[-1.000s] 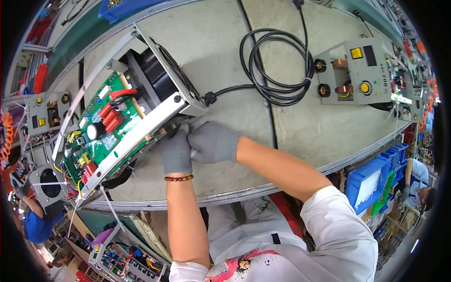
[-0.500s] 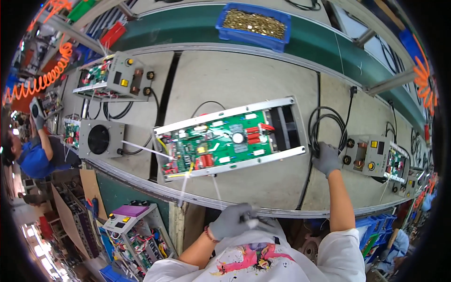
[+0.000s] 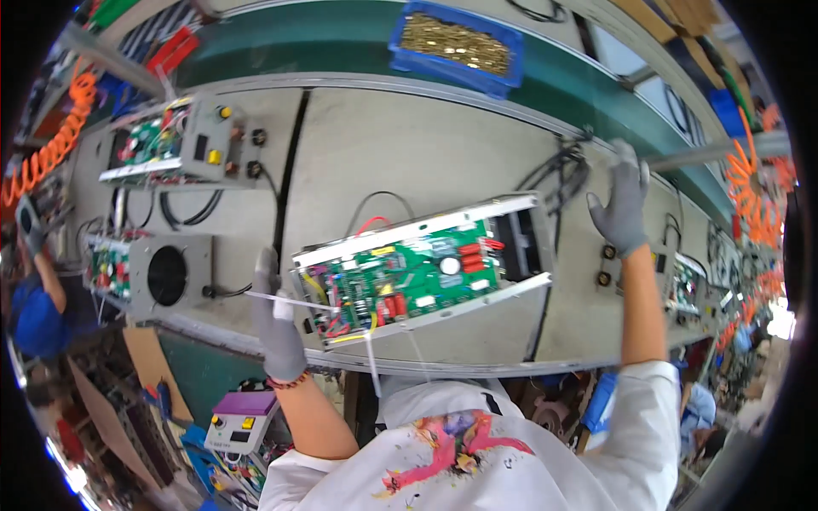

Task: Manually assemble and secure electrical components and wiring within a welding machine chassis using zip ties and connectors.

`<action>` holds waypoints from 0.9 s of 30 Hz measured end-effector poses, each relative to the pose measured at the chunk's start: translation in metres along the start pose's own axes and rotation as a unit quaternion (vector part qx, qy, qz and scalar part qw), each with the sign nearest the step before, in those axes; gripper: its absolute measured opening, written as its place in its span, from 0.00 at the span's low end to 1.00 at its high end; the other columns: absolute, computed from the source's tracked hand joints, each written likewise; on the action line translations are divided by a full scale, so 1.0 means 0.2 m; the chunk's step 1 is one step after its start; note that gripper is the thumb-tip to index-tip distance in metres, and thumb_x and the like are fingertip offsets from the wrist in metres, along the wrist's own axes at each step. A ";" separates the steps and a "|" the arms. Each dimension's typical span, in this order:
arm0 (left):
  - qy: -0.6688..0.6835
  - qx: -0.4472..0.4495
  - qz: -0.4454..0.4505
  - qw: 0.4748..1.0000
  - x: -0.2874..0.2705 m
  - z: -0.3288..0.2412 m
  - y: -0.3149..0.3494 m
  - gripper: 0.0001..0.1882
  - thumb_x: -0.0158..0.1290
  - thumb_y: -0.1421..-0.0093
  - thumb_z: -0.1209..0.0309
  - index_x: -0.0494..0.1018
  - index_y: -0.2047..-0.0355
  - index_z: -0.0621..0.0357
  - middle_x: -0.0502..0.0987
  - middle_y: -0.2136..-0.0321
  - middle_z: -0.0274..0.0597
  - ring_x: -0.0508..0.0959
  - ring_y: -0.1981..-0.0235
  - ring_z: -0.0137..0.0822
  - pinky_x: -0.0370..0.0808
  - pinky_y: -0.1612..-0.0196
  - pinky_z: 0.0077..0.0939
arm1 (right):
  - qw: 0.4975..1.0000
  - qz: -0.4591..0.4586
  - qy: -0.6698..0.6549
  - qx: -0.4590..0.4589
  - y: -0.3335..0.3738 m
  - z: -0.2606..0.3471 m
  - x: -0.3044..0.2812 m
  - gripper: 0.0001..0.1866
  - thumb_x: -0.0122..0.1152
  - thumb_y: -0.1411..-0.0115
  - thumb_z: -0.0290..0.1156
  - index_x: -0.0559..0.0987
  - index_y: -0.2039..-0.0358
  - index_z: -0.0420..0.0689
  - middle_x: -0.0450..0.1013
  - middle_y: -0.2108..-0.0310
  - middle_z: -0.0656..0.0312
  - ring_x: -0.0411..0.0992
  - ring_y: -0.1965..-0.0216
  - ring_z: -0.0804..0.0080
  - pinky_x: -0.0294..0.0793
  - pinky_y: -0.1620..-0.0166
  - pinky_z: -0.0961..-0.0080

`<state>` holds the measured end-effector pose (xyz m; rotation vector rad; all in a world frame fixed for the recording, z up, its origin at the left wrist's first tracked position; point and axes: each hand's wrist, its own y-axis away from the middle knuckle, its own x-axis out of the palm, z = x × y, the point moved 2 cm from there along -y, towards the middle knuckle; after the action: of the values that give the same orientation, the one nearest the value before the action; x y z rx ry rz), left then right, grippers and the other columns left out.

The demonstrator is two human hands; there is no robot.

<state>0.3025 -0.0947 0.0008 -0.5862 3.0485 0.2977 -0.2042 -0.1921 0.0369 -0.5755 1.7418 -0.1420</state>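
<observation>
An open-topped metal chassis (image 3: 550,247) with a green circuit board (image 3: 417,277) lies at a slant before me on the bench. My left hand (image 3: 281,332), in a grey glove, is at the chassis's left end with its fingers stretched out, beside a pale cable tie (image 3: 294,301); whether it touches the metal I cannot tell. To the right, my gloved right hand (image 3: 622,200) is raised with fingers apart and holds nothing. Just left of it is a coiled black power cable (image 3: 558,179), smeared by motion, beyond the chassis's right end.
A blue bin (image 3: 456,47) of brass-coloured small parts stands at the back. Other units sit at left, one with a round black fan (image 3: 167,275), and another unit (image 3: 688,285) at right. Orange coiled hoses (image 3: 55,140) hang at both sides. A co-worker (image 3: 38,298) is at far left.
My right hand has let go of the black cable, which has shifted farther back. My left hand has moved from near my body to the chassis's left end. The chassis has turned slightly.
</observation>
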 end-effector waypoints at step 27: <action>0.047 -0.090 0.059 0.993 -0.06 0.27 0.05 0.23 0.42 0.37 0.58 0.76 0.63 0.69 0.78 0.67 0.47 0.77 0.64 0.36 0.73 0.58 0.28 | 0.742 0.127 -0.581 0.310 0.14 0.54 -0.19 0.36 0.51 0.37 0.47 0.58 0.35 0.38 0.60 0.37 0.50 0.58 0.36 0.64 0.54 0.36 0.67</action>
<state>0.3093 -0.0704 -0.0500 -0.4389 3.1754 0.5701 -0.1055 -0.1277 0.0314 0.1277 0.4422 -0.1165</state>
